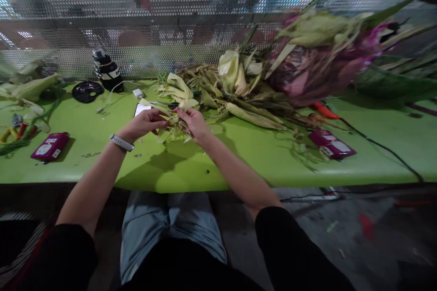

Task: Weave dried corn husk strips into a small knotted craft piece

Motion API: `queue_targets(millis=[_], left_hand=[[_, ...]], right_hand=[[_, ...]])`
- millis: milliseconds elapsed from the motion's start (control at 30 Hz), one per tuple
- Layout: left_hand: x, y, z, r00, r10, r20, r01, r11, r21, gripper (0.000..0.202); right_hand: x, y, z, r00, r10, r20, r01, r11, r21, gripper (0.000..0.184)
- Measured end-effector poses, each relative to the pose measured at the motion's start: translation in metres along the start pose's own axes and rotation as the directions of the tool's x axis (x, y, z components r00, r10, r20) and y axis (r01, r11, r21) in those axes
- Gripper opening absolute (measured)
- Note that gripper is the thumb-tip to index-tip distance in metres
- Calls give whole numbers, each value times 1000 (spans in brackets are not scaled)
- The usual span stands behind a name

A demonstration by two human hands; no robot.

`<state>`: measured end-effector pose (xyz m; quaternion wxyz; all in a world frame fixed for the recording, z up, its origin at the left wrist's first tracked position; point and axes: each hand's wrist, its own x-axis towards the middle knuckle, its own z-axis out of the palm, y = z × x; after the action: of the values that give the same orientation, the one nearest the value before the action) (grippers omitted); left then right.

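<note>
A bundle of pale corn husks (180,85) is held between my two hands over the green table (218,159), its leaves fanning up and away from me. My right hand (195,123) pinches the near end of the bundle from the right. On the left side, my left hand (150,122) has its fingers and thumb closed on the husk strips. Ragged ends hang below the fingers. Just behind my hands lie a phone (141,109) with a lit screen and what looks like scissors (168,104), partly covered.
A heap of dried husks (205,79) spreads behind and right, beside a large pink bag (307,70). Purple boxes (50,147) (332,144) lie at both sides. A black bottle (108,72) and pruners (17,129) stand left. An orange-handled tool (326,110) trails a black cable.
</note>
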<state>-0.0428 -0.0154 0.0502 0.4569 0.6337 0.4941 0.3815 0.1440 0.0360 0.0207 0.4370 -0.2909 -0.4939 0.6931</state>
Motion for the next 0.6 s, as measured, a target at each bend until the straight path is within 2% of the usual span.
queue_targets(millis=[100,200,333,433,533,600], left_hand=[[2,-6,7,998,-43,-52,38,994,-100,37],[5,-16,16,992,6,-126,-30,981,-194,28],[7,-27,23,976,52,-210,-99,971,-220,25],[5,-33,22,960,-8,-278,-75,955,-288,25],[4,-37,18,965,-126,-232,12,900,-436,27],[3,-37,16,971,-146,-189,34,868,-496,27]], right_hand=[[1,3,-1,1000,4,-7,-4,999,-47,34],[6,11,-3,999,-29,-16,27,993,-118,36],[9,21,-7,998,-58,-14,53,970,-237,40],[9,23,-6,997,-75,-20,67,968,-242,39],[6,22,-4,996,-88,-29,80,975,-206,37],[5,21,-4,996,-75,-39,66,979,-191,37]])
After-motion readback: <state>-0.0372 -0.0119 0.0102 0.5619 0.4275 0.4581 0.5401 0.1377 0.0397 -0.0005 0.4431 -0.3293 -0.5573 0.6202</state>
